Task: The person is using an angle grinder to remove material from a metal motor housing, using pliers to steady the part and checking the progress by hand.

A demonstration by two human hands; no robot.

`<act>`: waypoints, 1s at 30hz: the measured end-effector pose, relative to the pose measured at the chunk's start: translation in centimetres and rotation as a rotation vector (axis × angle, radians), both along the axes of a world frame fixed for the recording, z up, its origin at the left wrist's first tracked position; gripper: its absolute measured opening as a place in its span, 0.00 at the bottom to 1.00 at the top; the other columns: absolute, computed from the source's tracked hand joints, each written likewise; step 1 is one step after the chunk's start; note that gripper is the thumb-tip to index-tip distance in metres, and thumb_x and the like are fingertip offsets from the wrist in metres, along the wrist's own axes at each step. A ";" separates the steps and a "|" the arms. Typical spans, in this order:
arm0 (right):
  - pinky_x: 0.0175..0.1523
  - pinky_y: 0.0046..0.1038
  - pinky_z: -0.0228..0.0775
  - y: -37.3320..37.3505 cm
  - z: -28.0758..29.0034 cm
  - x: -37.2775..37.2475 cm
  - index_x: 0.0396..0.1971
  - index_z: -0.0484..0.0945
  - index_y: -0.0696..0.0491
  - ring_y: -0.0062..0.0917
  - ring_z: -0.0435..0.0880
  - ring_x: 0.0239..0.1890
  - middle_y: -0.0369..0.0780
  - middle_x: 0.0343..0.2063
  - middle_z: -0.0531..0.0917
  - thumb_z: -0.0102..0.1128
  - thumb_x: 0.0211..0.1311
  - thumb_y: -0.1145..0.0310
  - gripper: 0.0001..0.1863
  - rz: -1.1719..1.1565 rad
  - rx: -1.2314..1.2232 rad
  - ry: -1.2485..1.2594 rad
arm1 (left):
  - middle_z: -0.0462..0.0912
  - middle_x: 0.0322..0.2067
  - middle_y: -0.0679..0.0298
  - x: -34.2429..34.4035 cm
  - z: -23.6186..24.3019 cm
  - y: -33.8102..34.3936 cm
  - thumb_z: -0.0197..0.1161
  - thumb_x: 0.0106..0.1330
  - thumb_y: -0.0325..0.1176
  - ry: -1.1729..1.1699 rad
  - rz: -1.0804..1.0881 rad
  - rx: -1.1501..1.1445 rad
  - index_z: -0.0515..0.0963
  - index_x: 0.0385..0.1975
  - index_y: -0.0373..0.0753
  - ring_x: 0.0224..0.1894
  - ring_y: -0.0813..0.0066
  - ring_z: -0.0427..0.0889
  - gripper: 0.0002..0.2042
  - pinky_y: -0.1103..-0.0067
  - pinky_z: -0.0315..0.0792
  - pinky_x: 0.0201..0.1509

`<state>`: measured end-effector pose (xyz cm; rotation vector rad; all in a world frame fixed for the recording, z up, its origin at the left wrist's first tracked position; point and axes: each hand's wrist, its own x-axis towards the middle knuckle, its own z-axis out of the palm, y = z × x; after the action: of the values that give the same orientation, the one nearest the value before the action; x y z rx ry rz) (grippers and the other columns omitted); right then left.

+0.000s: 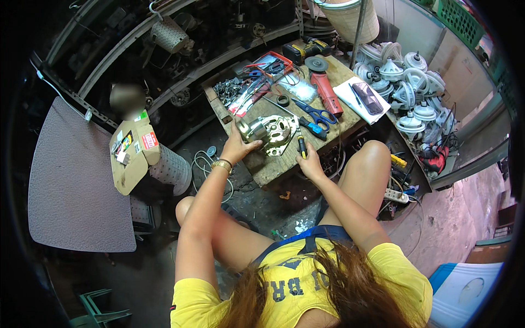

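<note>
My left hand grips a shiny metal cylinder joined to a gold-toned cut-out plate on the wooden work table. My right hand is closed on a yellow-and-black handled tool, its metal end at the plate's right edge. Just right of that lie a blue-and-black tool and blue-handled scissors. Behind them are a small dark ring, a clear bag of small parts and a pile of small metal pieces.
A red grinder, drill and phone sit on the table. White round fittings are heaped at right above a power strip. Left stand a cardboard box, grey panel and metal shelving. A cable lies on the floor.
</note>
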<state>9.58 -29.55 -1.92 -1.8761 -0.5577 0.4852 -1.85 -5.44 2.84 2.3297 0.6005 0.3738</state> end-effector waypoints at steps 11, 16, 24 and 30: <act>0.64 0.34 0.59 -0.2 -2.5 0.0 0.57 0.64 0.68 0.46 0.70 0.59 0.57 0.53 0.72 0.60 0.48 0.71 0.34 -0.065 0.062 -0.116 | 0.60 0.63 0.39 -1.7 -2.6 -0.2 0.80 0.30 0.58 0.000 0.108 0.198 0.33 0.70 0.33 0.64 0.49 0.66 0.72 0.67 0.65 0.64; 0.66 0.33 0.57 -0.4 -2.5 -0.1 0.59 0.62 0.68 0.45 0.69 0.62 0.57 0.55 0.71 0.60 0.48 0.70 0.36 -0.058 0.019 -0.084 | 0.72 0.56 0.46 -1.6 -3.0 -1.4 0.80 0.32 0.56 -0.017 0.187 0.206 0.32 0.70 0.35 0.57 0.50 0.74 0.71 0.64 0.67 0.59; 0.57 0.37 0.64 -0.5 -2.6 -0.9 0.48 0.70 0.63 0.46 0.73 0.50 0.52 0.43 0.73 0.61 0.46 0.71 0.26 -0.043 0.127 -0.254 | 0.63 0.61 0.48 -0.2 -3.1 -3.5 0.78 0.34 0.58 0.088 0.428 0.313 0.40 0.70 0.35 0.63 0.52 0.62 0.66 0.57 0.59 0.61; 0.63 0.30 0.57 -1.5 -1.3 -2.1 0.51 0.68 0.63 0.38 0.69 0.56 0.48 0.48 0.71 0.62 0.43 0.71 0.30 0.128 0.154 -0.146 | 0.58 0.62 0.49 -1.0 -3.6 -4.5 0.79 0.35 0.52 -0.004 0.484 0.390 0.46 0.68 0.34 0.65 0.50 0.55 0.62 0.56 0.54 0.65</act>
<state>7.50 -31.07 -3.19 -1.7445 -0.7940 0.3790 -2.89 -9.95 -0.77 2.5252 1.1837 0.7749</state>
